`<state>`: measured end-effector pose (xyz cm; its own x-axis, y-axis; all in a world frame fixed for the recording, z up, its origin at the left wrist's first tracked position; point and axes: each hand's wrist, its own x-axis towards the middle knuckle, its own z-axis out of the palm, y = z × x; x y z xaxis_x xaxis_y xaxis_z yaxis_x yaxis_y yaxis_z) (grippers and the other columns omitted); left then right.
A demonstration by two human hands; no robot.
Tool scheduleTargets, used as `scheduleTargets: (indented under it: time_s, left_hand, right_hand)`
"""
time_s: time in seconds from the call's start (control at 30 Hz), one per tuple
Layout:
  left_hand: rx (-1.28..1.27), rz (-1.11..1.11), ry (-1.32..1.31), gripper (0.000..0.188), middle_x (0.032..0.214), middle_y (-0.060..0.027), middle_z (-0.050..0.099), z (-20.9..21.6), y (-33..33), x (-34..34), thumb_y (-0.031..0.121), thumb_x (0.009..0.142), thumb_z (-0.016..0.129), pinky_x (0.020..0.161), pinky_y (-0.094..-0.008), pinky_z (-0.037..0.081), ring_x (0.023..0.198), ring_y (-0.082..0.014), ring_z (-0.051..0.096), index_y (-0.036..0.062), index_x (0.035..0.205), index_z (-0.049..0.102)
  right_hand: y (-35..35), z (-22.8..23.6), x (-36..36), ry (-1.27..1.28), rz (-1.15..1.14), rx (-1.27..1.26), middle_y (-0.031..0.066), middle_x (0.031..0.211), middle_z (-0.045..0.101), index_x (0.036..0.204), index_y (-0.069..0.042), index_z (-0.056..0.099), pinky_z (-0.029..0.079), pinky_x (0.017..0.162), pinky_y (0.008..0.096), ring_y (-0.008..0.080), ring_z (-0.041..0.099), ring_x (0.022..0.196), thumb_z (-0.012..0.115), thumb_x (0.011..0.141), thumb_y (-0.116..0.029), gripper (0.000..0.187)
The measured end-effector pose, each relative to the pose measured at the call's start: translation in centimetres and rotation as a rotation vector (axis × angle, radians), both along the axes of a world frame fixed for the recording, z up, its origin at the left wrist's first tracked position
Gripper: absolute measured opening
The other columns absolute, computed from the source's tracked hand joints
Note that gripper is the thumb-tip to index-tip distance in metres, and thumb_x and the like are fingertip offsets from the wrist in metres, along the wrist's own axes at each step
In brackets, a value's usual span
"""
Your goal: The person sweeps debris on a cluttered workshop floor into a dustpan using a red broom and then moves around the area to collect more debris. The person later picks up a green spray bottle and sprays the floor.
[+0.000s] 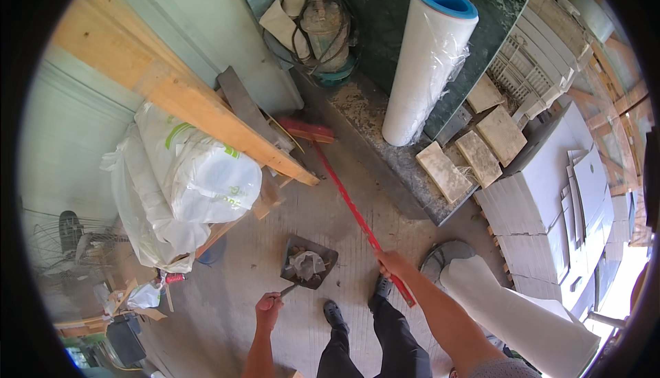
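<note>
My right hand (394, 264) is wrapped round the red handle of a broom (344, 194). The handle slants away to the far left, where the red broom head (307, 130) rests near the floor beside leaning boards; the head looks a little blurred. Lower and to the left, my left hand (269, 304) grips the short handle of a dark dustpan (326, 278). Crumpled, pale plastic-like scrap (306, 264) and some dark debris lie in the pan. Both hands are closed, and the pan is low over the floor, though whether it touches cannot be told.
Wooden beams (185, 89) and white sacks (213, 179) stand on the left. A roll of clear wrap (426, 69) stands on a ledge ahead, near several pale blocks (443, 172). Stacked grey sheets (522, 220) and a large white roll (515, 309) are on the right.
</note>
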<state>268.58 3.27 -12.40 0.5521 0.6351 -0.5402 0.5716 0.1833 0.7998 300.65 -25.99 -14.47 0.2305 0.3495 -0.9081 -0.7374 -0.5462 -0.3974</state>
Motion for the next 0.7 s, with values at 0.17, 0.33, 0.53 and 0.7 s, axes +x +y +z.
scheduleTargets:
  time_s: [0.17, 0.33, 0.53, 0.7]
  left_hand:
    - [0.053, -0.042, -0.049, 0.008, 0.079, -0.0028, 0.059, 0.5, -0.3, -1.0, 0.004, 0.086, 0.059, 0.064, -0.0238, 0.050, 0.067, -0.0102, 0.058, 0.0010, 0.094, 0.060]
    - [0.012, -0.041, -0.044, 0.007, 0.080, -0.0035, 0.062, 1.4, 0.0, -2.0, 0.001, 0.082, 0.060, 0.063, -0.0226, 0.047, 0.068, -0.0091, 0.057, 0.0000, 0.089, 0.063]
    - [-0.051, -0.024, -0.076, 0.007, 0.082, -0.0034, 0.063, 2.3, -1.4, -1.9, 0.002, 0.080, 0.061, 0.062, -0.0223, 0.046, 0.068, -0.0082, 0.056, -0.0011, 0.087, 0.063]
    - [-0.051, -0.040, -0.114, 0.009, 0.079, -0.0026, 0.059, -0.4, -2.6, -3.2, 0.002, 0.084, 0.060, 0.065, -0.0235, 0.051, 0.069, -0.0092, 0.056, -0.0008, 0.092, 0.062]
  right_hand:
    - [-5.4, 10.4, -9.7, 0.350, -0.141, -0.054, -0.0017, 0.052, 0.037, 0.074, -0.010, 0.044, 0.035, 0.039, 0.0279, 0.0101, 0.036, 0.038, 0.054, 0.089, -0.048, 0.042]
    - [-8.7, 20.6, -11.3, 0.324, -0.158, -0.108, -0.0025, 0.051, 0.035, 0.072, -0.011, 0.044, 0.032, 0.038, 0.0270, 0.0095, 0.033, 0.038, 0.051, 0.091, -0.045, 0.040]
    - [-5.4, 19.7, -10.0, 0.153, -0.170, -0.096, -0.0023, 0.053, 0.038, 0.072, -0.010, 0.046, 0.033, 0.039, 0.0260, 0.0090, 0.034, 0.039, 0.050, 0.091, -0.047, 0.042]
    - [-0.5, 12.8, -7.1, -0.006, -0.070, -0.044, -0.0019, 0.054, 0.041, 0.072, -0.009, 0.046, 0.034, 0.039, 0.0264, 0.0088, 0.038, 0.040, 0.051, 0.090, -0.050, 0.044]
